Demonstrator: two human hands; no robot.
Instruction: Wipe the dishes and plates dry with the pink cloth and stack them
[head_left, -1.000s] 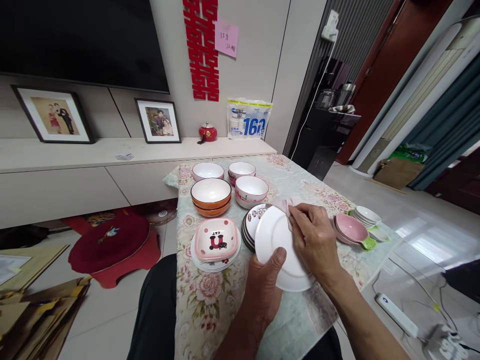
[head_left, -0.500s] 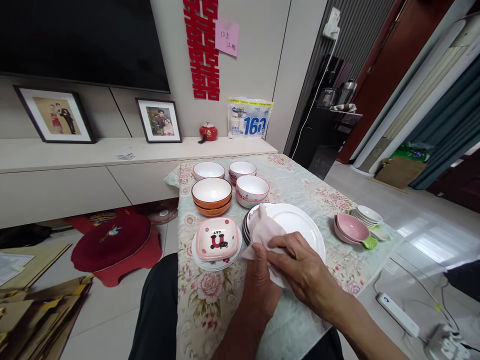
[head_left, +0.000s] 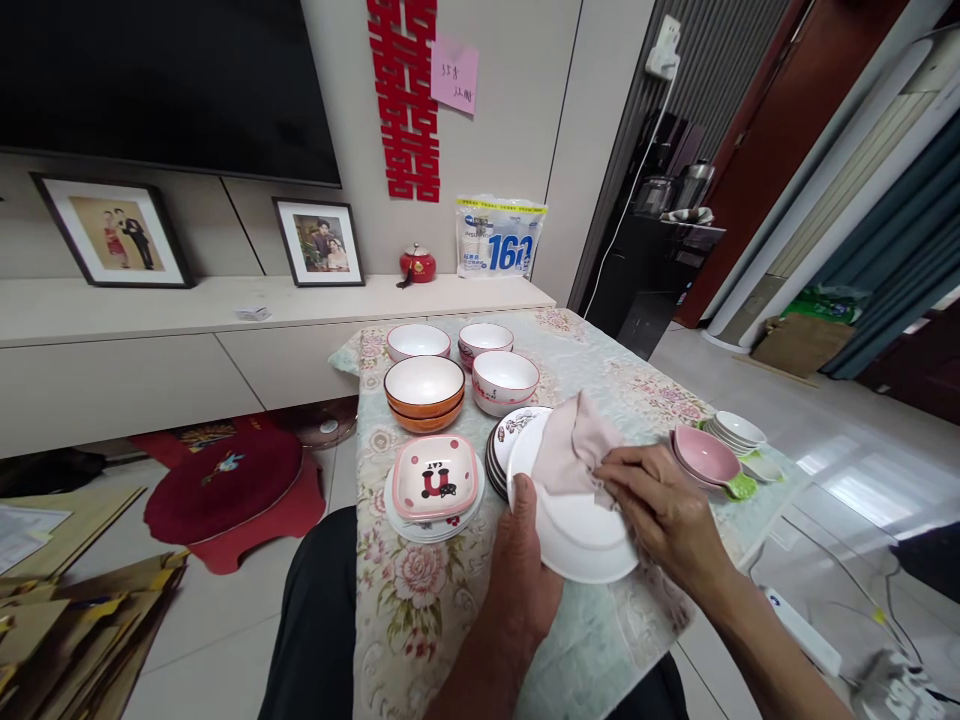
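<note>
Since half a second ago, the right hand (head_left: 664, 505) has slid to the right over the white plate (head_left: 581, 540), taking the pink cloth (head_left: 577, 450) away from the left thumb. Looking at the head view, I see two orange bowls (head_left: 425, 400) stacked up, white on the inside. Beside them, a white bowl with a red rim (head_left: 505, 378) tops another pile, and more bowls (head_left: 418, 342) stand just behind. A square pink dish (head_left: 435, 480) sits on some round plates (head_left: 426, 533). Pink bowls (head_left: 706, 455) and little white bowls (head_left: 737, 430) are piled on the right side of the flowery tablecloth (head_left: 592, 350). Dark-edged plates (head_left: 515, 423) are partly hidden by the white plate. The left hand (head_left: 521, 570) curls round the white plate's left edge, thumb on top, other fingers hidden. The right hand is nearly closed, pinching the cloth. The white plate is tilted between both hands, cloth on its face
</note>
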